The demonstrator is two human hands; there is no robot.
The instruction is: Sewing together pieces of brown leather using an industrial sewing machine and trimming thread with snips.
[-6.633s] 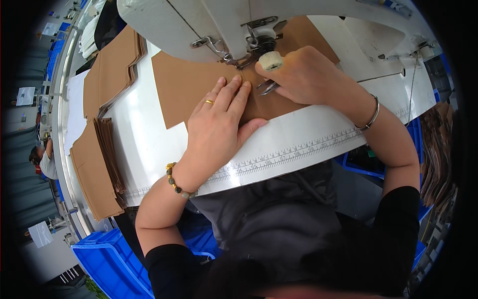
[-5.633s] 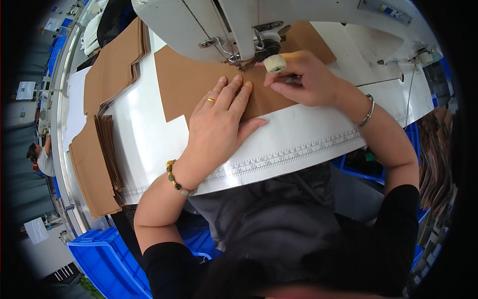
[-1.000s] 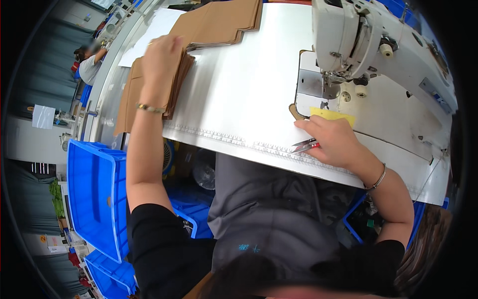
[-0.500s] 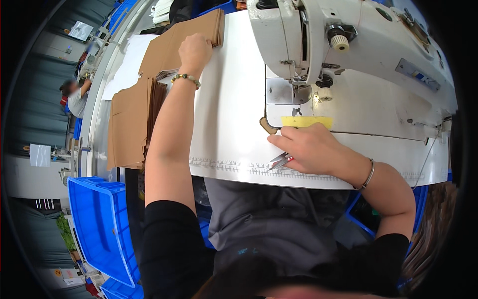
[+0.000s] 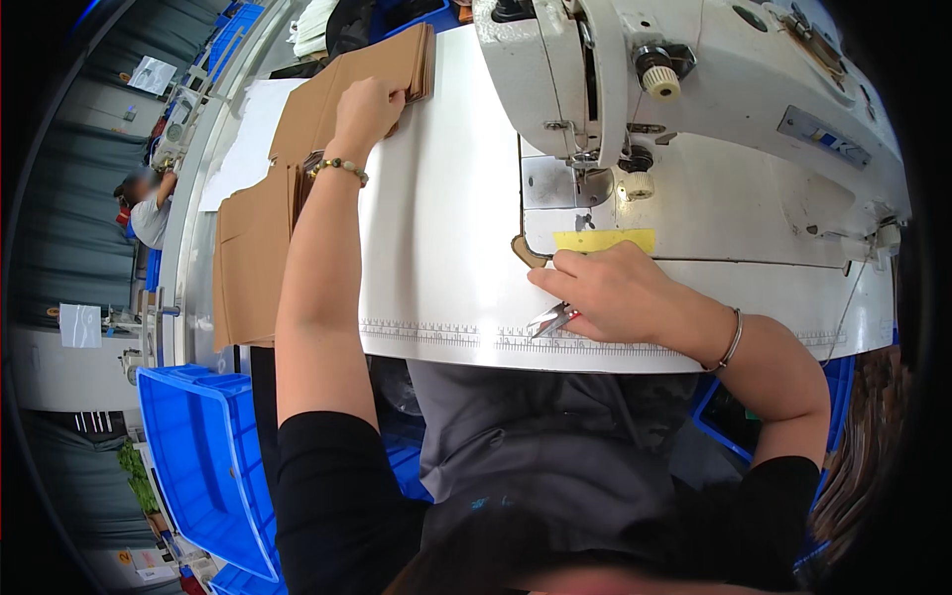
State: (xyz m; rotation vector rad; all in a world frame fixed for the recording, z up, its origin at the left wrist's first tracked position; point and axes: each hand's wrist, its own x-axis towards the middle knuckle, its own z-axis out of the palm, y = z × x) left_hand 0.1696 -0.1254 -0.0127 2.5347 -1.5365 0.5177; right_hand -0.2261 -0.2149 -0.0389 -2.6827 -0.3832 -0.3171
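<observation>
My left hand (image 5: 367, 117) is at the right edge of a stack of flat brown pieces (image 5: 332, 87), its fingers curled closed on that edge; whether one piece or several are pinched cannot be seen. A second brown stack (image 5: 248, 258) lies nearer, beside my left forearm. My right hand (image 5: 620, 293) is closed around small metal snips (image 5: 555, 318), whose blades poke out to the left below the fingers. Just left of its fingertips, a small tan piece (image 5: 527, 253) lies at the corner of the sewing machine's bed. The sewing machine (image 5: 585, 99) stands beyond that hand.
Yellow tape (image 5: 605, 240) lies on the machine bed. A printed ruler (image 5: 476, 334) runs along the front of the white table (image 5: 426, 218). Blue bins (image 5: 203, 446) stand at the left. White paper (image 5: 248, 134) lies beside the brown stacks. Another person (image 5: 151, 208) sits far left.
My left hand has shifted slightly left and nearer along the stack's edge, its fingers still curled. My right hand keeps its place with the snips. The whole view has shifted a little.
</observation>
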